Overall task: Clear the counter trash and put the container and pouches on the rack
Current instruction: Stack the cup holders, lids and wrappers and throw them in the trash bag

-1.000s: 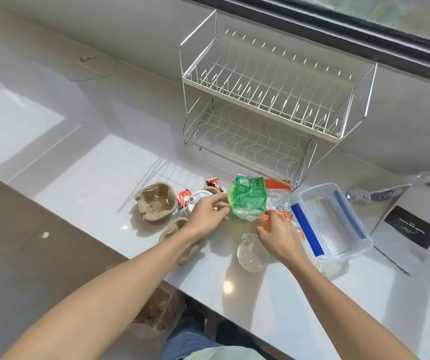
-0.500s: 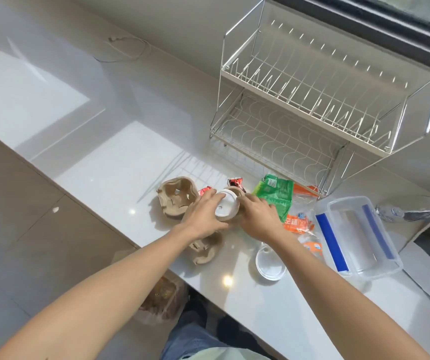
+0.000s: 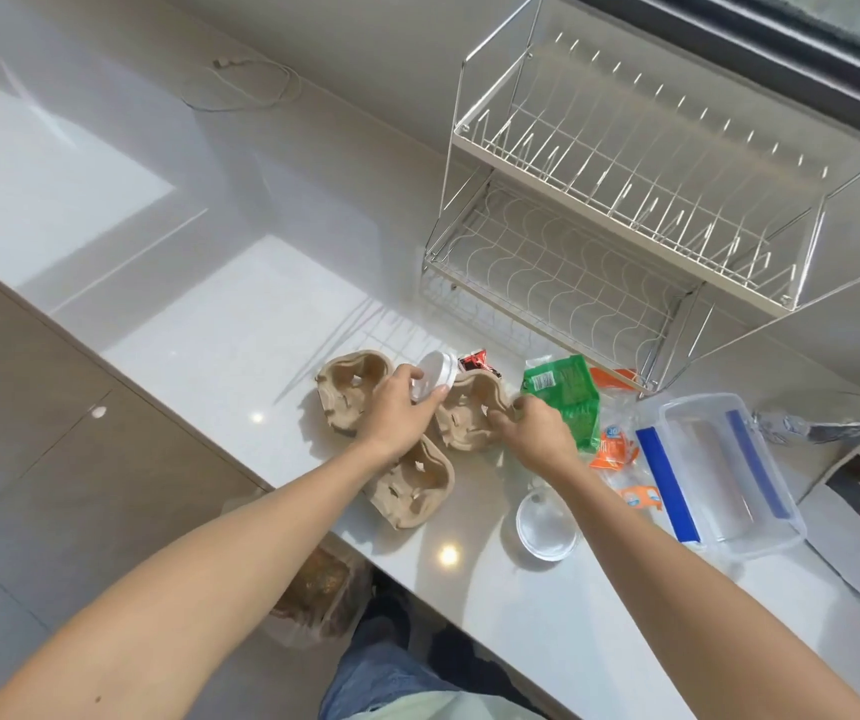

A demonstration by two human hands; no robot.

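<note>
We note the left hand (image 3: 396, 413), centre of the frame, closed around a white cup (image 3: 435, 379), fingers wrapping its side, rim tilted toward upper left. The right hand (image 3: 534, 433) pinches the near edge of a moulded pulp cup carrier (image 3: 472, 413); its fingertips are partly hidden, so we judge a narrow pinch. Two more carriers lie close by: one (image 3: 349, 387) left of the cup, one (image 3: 412, 483) under the left wrist.

Handling judgement: the cup and carriers look light and stiff but crushable; we would take carriers by a thick rim, not the thin cup wells, and nest them for one carry.

The green wrapper (image 3: 565, 394) and orange sachets (image 3: 612, 446) right of centre are soft and slippery; pinch at a sealed edge. A clear round lid (image 3: 546, 524) lies near the counter's front edge.

The clear container (image 3: 724, 475) with blue clips sits at right, rigid, probably light; grip both long walls. The pouches (image 3: 822, 426) lie at far right, partly cut off. The wire rack (image 3: 625, 210), upper right, holds nothing yet.
</note>
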